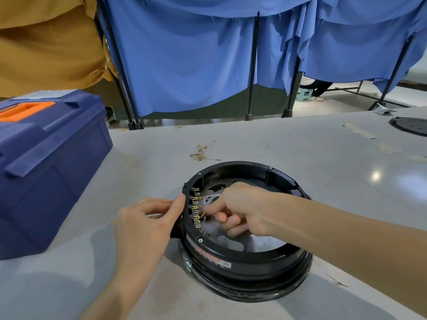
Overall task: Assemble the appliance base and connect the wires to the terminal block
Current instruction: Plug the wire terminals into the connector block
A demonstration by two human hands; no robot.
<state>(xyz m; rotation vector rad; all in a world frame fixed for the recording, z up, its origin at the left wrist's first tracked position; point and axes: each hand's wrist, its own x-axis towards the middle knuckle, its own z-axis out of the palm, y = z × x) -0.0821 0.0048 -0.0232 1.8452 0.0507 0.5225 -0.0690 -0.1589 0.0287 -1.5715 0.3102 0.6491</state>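
the round black base (pixel 242 257) sits on the grey table (pixel 323 158), near the front, open side up. the left hand (pixel 147 222) holds its left edge, thumb on the rim and the other fingers curled on the outside. the block (pixel 196 209) with gold tabs is just inside that edge. the right hand (pixel 240 209) reaches into the base, fingers curled, tips pinching a thin pale wire (pixel 204 215) right by the tabs. a blue toolbox (pixel 46 162) stands to the left. loose wires (pixel 201 153) lie behind the base. a black disc (pixel 411 125) lies far right. blue curtains (pixel 184 54) hang behind.
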